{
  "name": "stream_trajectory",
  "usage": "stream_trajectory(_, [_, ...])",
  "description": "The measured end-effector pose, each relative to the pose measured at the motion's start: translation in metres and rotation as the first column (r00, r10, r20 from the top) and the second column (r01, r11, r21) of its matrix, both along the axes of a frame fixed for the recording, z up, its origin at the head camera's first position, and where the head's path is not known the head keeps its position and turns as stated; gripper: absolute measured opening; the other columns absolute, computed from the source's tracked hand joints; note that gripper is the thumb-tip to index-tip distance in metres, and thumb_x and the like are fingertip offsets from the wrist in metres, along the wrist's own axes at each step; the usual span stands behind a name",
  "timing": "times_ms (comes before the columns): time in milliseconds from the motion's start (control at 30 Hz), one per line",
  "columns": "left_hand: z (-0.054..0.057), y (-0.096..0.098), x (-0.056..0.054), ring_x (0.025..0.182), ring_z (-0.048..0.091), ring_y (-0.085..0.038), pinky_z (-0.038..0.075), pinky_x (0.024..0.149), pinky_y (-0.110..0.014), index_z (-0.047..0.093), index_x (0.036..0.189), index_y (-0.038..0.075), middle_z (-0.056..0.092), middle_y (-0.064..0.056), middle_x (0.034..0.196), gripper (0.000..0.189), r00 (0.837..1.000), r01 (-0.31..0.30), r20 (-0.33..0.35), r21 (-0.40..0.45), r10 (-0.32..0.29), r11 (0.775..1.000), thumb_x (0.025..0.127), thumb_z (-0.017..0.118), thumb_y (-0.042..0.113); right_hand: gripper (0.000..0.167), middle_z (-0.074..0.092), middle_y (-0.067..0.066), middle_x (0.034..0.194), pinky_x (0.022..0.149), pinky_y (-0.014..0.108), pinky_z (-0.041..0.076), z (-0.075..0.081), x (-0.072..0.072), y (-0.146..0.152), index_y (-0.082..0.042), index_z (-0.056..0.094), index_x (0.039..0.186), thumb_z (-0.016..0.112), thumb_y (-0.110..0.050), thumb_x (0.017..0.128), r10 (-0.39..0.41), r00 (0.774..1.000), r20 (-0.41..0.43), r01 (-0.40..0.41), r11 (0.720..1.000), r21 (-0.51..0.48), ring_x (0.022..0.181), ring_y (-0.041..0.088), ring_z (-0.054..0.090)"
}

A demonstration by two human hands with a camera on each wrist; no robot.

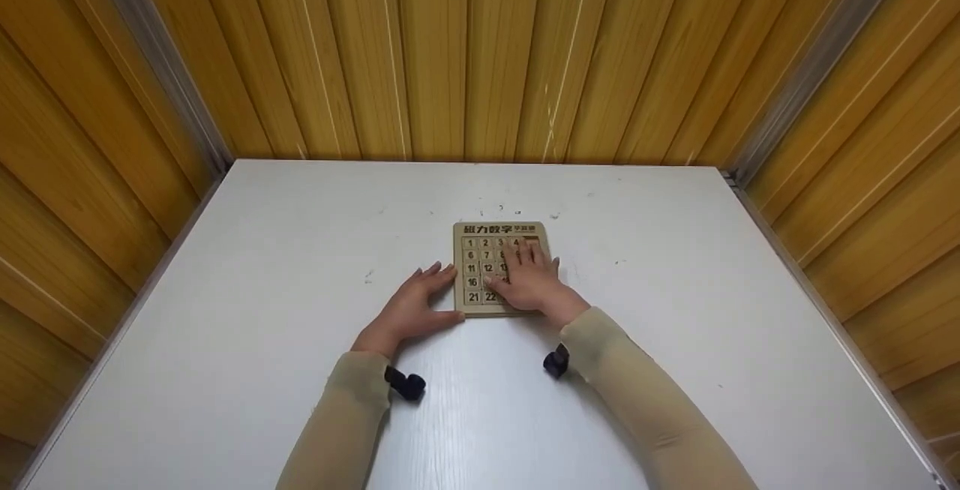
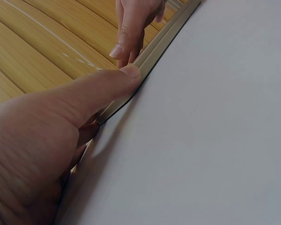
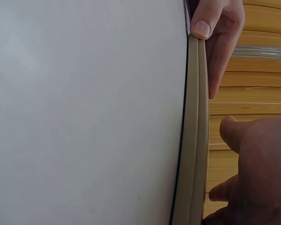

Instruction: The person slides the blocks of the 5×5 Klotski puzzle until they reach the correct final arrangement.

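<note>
A wooden sliding number puzzle [image 1: 480, 261] lies flat on the table, its numbered tiles in rows below a title in dark characters. My left hand [image 1: 411, 308] holds its near left corner: the thumb [image 2: 124, 72] presses the front edge while the other fingers lie along the left side. Over the right half of the tiles my right hand [image 1: 531, 281] is spread, fingers pointing away and thumb out to the left. It hides many of the tiles. In the right wrist view, the right hand [image 3: 264, 164] shows its fingertips close over the board's top face.
The white table [image 1: 247, 287] carries small dark specks and scuffs behind the puzzle. Yellow wood-look panels [image 1: 435, 55] rise at the back and on both sides, with grey metal posts [image 1: 161, 55] in the corners. A black wrist camera [image 1: 406, 383] sits on each beige sleeve.
</note>
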State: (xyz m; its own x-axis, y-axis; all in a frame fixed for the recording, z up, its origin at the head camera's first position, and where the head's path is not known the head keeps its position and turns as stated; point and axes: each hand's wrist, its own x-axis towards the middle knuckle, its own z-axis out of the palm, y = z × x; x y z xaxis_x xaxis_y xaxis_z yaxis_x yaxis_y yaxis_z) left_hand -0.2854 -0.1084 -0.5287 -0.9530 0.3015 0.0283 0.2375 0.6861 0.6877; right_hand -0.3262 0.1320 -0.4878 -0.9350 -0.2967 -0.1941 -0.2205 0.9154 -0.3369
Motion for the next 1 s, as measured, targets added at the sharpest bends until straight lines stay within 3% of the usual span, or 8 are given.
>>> stream_trajectory(200, [0.001, -0.001, 0.001, 0.158, 0.025, -0.038, 0.019, 0.131, -0.055, 0.044, 0.157, 0.019, 0.039, -0.004, 0.165, 0.086, 1.0, 0.011, -0.014, 0.004, -0.01, 1.0, 0.084, 0.084, 0.041, 0.087, 0.004, 0.022, 0.173, 0.122, 0.079, 0.001, 0.002, 0.005, 0.006, -0.012, 0.012, 0.166, 0.046, -0.06, 0.103, 0.001, 1.0, 0.002, -0.001, 0.999, -0.038, 0.16, 0.044, -0.003])
stream_trajectory(600, [0.001, 0.0, 0.001, 0.159, 0.02, -0.041, 0.018, 0.131, -0.056, 0.044, 0.157, 0.021, 0.036, -0.004, 0.167, 0.086, 1.0, -0.015, 0.013, 0.024, 0.014, 1.0, 0.083, 0.085, 0.04, 0.084, 0.005, 0.023, 0.172, 0.124, 0.073, -0.007, 0.011, 0.032, 0.028, -0.012, 0.009, 0.167, 0.044, -0.057, 0.105, 0.019, 0.999, 0.034, -0.016, 0.997, -0.07, 0.161, 0.043, -0.005])
stream_trajectory(1000, [0.0, -0.001, 0.002, 0.158, 0.02, -0.041, 0.016, 0.131, -0.056, 0.044, 0.157, 0.022, 0.033, -0.007, 0.168, 0.087, 1.0, -0.001, 0.004, 0.031, 0.001, 1.0, 0.082, 0.085, 0.04, 0.086, 0.008, 0.022, 0.172, 0.126, 0.07, -0.009, 0.014, 0.026, 0.028, -0.01, 0.008, 0.166, 0.045, -0.058, 0.104, -0.014, 0.998, 0.056, 0.017, 0.999, -0.051, 0.161, 0.043, -0.005])
